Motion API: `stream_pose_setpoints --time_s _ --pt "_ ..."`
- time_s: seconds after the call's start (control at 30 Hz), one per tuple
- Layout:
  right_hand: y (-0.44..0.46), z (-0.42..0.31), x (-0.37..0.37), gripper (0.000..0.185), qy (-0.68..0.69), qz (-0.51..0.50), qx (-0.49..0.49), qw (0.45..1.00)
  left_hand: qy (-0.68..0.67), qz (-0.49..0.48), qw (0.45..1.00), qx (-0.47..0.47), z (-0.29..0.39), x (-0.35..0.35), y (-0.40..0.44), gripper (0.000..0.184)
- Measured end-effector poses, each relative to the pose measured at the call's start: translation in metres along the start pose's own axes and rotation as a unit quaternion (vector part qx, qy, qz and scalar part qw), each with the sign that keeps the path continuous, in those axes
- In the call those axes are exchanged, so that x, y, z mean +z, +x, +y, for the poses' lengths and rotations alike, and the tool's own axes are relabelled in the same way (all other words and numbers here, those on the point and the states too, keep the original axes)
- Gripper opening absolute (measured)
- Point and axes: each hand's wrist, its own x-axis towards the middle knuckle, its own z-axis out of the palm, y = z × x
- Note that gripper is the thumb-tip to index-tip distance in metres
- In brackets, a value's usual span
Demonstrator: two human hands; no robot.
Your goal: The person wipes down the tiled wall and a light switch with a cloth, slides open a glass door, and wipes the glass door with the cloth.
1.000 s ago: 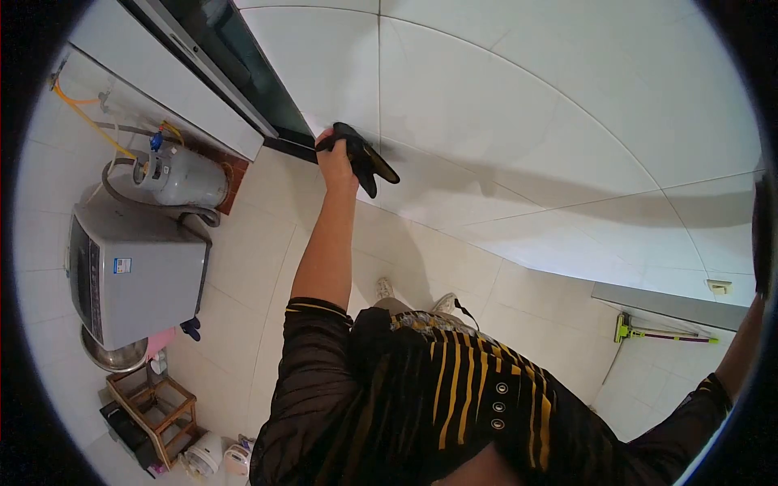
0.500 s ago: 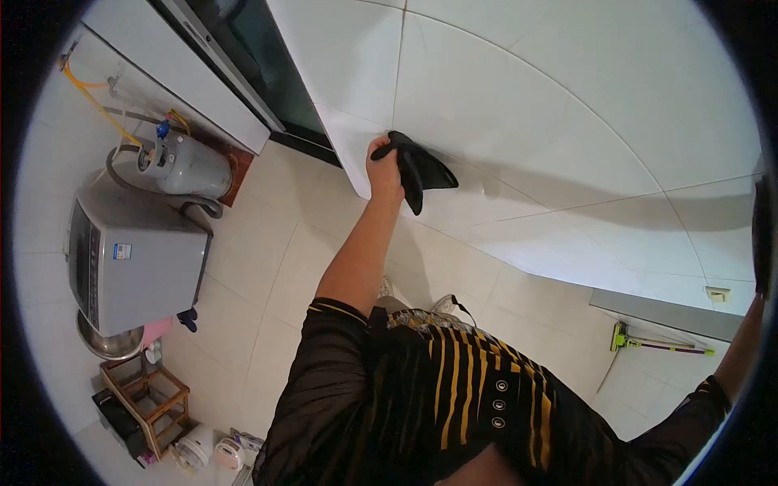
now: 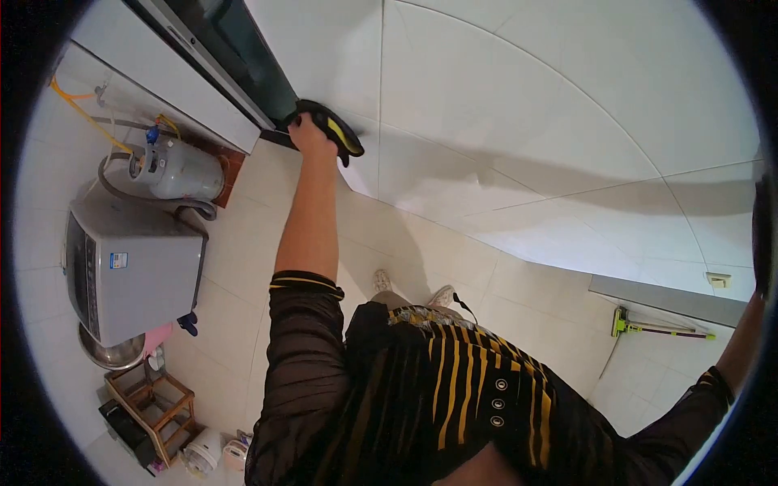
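L hand [image 3: 314, 136] closed on near end of a black, soft-looking folded item w/ yellow patch [image 3: 339, 132]; item sits at white tiled wall [image 3: 502, 89] corner, just beside dark-framed glass door [image 3: 239, 61]. Contact w/ wall: can't tell. R forearm [image 3: 741, 348] runs to R edge; R hand lost in a long dark shape [image 3: 760, 235], grip can't tell.

Risks (my guess): far end of item hangs free past fingers, so could catch on door frame or corner edge, twist, slip out & drop to floor. Arm is out nearly straight, so control is prob weaker; knuckles could knock frame if reach overshoots. R side at view limit, so a slip there could go unseen.

Containers, all well apart from L hand: grey metal gas cylinder [image 3: 188, 168] w/ blue fitting, contents n/a visually; boxy grey washing machine [image 3: 150, 275], inside not visible; round steel basin [image 3: 113, 354], partly behind washer, contents unclear; white plastic bucket [image 3: 203, 449] by brown wooden rack [image 3: 185, 402], smth inside maybe, too small to tell.
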Motion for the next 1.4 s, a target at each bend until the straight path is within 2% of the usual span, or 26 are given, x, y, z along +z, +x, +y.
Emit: stream_pose_setpoints --time_s 0.03,0.07,0.1,0.13,0.17,0.23,0.27,0.37,0.43,0.5,0.53,0.57,0.6,0.63,0.67,0.7,0.73,0.83,0.9,0.93,1.0,1.03,1.13,1.17,1.33,1.4 --pt "-0.003 -0.004 -0.005 0.04 0.0 -0.002 0.0 1.0 0.032 0.005 0.999 -0.005 -0.003 0.005 -0.016 0.023" --pt "-0.007 -0.012 -0.013 0.039 -0.064 -0.23 0.229 0.944 0.064 0.01 0.998 -0.011 -0.008 0.008 -0.036 0.022" --pt "-0.005 -0.015 -0.016 0.039 -0.089 -0.33 0.343 0.875 0.099 -0.023 0.995 -0.02 -0.015 0.008 -0.056 0.024" --pt "-0.004 -0.018 -0.019 0.038 -0.13 -0.439 0.431 0.778 0.088 -0.047 0.995 -0.014 -0.025 0.01 -0.082 0.023" --pt "0.01 -0.016 -0.01 0.039 -0.064 -0.229 0.23 0.944 0.071 -0.064 0.995 -0.006 -0.044 0.009 -0.101 0.019" --pt "0.012 -0.015 -0.007 0.04 0.013 -0.068 0.088 0.994 0.052 -0.096 0.991 -0.07 -0.067 0.008 -0.137 0.016" --pt "0.012 -0.014 -0.006 0.041 0.035 0.002 0.007 0.999 0.039 -0.112 0.989 -0.089 -0.075 0.01 -0.15 0.015" --pt "0.01 -0.025 -0.026 0.034 -0.003 -0.098 0.079 0.992 -0.013 -0.099 0.985 -0.141 -0.071 0.027 -0.183 0.015" --pt "0.014 -0.035 -0.04 0.035 -0.038 -0.156 0.122 0.979 0.006 -0.109 0.981 -0.158 -0.074 0.034 -0.207 0.015" --pt "0.022 -0.048 -0.039 0.037 -0.03 -0.165 0.179 0.969 0.019 -0.116 0.98 -0.163 -0.089 0.029 -0.215 0.017" --pt "0.0 -0.083 -0.03 0.041 0.216 -0.18 0.377 0.882 0.021 -0.121 0.979 -0.161 -0.092 0.031 -0.219 0.017" --pt "-0.022 -0.118 -0.02 0.049 0.39 -0.099 0.57 0.716 0.005 -0.13 0.976 -0.176 -0.096 0.032 -0.224 0.018" --pt "0.008 -0.147 -0.03 0.032 0.331 -0.21 0.412 0.822 -0.011 -0.135 0.972 -0.192 -0.099 0.031 -0.229 0.019" --pt "0.039 -0.177 -0.041 0.02 0.261 -0.26 0.234 0.9 0.0 -0.119 0.966 -0.23 -0.094 0.035 -0.236 0.019" --pt "0.044 -0.229 -0.031 0.018 0.534 -0.094 0.266 0.797 0.0 -0.116 0.966 -0.229 -0.098 0.035 -0.24 0.019" --pt "0.058 -0.27 -0.033 0.014 0.574 -0.07 0.278 0.767 0.003 -0.129 0.968 -0.215 -0.101 0.036 -0.24 0.019" --pt "0.056 -0.315 -0.032 0.023 0.61 -0.112 0.307 0.722 0.008 -0.142 0.969 -0.201 -0.102 0.037 -0.244 0.019" --pt "0.022 -0.451 -0.042 0.018 0.694 -0.277 0.385 0.542 0.029 -0.12 0.973 -0.197 -0.1 0.044 -0.269 0.018" --pt "0.011 -0.521 -0.071 0.017 0.71 -0.314 0.471 0.42 0.037 -0.128 0.971 -0.198 -0.102 0.046 -0.278 0.018" --pt "0.008 -0.557 -0.092 0.018 0.697 -0.312 0.521 0.381 0.027 -0.119 0.971 -0.204 -0.111 0.044 -0.281 0.018" --pt "0.001 -0.608 -0.136 0.025 0.701 -0.383 0.545 0.255 0.052 -0.121 0.967 -0.217 -0.111 0.047 -0.293 0.02" --pt "-0.011 -0.634 -0.157 0.026 0.723 -0.403 0.504 0.246 0.048 -0.132 0.966 -0.217 -0.11 0.05 -0.302 0.02" --pt "-0.041 -0.667 -0.201 0.028 0.745 -0.473 0.447 0.148 0.075 -0.169 0.961 -0.205 -0.125 0.055 -0.329 0.026" --pt "-0.054 -0.673 -0.209 0.028 0.745 -0.472 0.447 0.147 0.06 -0.145 0.961 -0.228 -0.12 0.06 -0.342 0.02" --pt "-0.102 -0.678 -0.209 0.028 0.66 -0.487 0.562 0.103 0.042 -0.145 0.957 -0.249 -0.131 0.056 -0.341 0.019" --pt "-0.115 -0.68 -0.198 0.028 0.643 -0.468 0.593 0.123 0.062 -0.115 0.967 -0.221 -0.143 0.047 -0.313 0.017"
